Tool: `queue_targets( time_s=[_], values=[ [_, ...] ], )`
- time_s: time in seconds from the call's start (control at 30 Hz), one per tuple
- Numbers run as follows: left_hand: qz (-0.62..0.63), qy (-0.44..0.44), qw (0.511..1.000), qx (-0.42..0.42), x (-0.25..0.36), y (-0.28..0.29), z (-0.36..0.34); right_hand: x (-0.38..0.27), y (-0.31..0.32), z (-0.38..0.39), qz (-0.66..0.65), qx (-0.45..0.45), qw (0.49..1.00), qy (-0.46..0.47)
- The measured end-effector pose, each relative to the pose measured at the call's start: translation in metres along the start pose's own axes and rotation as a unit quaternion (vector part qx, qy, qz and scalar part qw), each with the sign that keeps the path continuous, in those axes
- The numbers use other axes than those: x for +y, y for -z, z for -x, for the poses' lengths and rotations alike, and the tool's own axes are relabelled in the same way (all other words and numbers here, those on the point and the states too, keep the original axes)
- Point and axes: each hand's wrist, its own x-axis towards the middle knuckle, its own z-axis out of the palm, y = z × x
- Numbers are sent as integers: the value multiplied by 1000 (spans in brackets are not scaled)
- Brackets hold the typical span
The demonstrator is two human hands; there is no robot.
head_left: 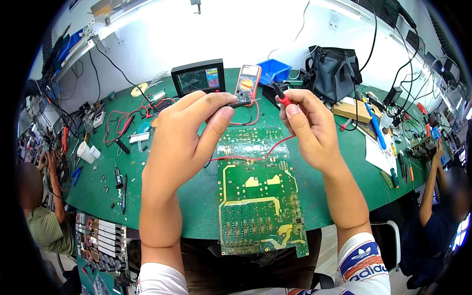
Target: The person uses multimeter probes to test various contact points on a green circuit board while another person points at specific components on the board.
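Observation:
My left hand [189, 130] pinches a black multimeter probe [241, 103], its metal tip pointing right. Opposite it, my right hand [310, 123] grips a red-collared multimeter probe [283, 97] whose dark end tilts up and left. Both hands hover above a large green circuit board [255, 191], which lies in front of me and juts over the table's near edge. A red test lead [270, 151] crosses over the board. Behind the hands stands an orange-rimmed multimeter [247, 81] with a yellow dial.
On the green table [162, 201], a black screen device [198, 77] stands beside the multimeter, with a blue bin [274, 70] and grey bag [334, 73] behind. Pens, cables and tools lie on both sides. Another board [101, 241] sits lower left. People [442, 221] work at either side.

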Motion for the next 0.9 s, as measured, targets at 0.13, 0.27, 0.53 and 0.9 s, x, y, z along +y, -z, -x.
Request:
queue_targets(
  time_s=[0.13, 0.27, 0.53, 0.9],
  values=[
    [-30, -15, 998, 56, 10, 3, 5, 6, 2, -3, 53, -8, 995, 89],
    [-71, -48, 991, 102, 15, 7, 7, 5, 2, -1, 92, -6, 987, 129],
    [-78, -112, 984, 117, 22, 15, 9, -1, -2, 0, 69, 22, 976, 206],
    [-53, -105, 986, 118, 26, 13, 11, -9, 0, 4, 96, 5, 974, 205]
  ],
)
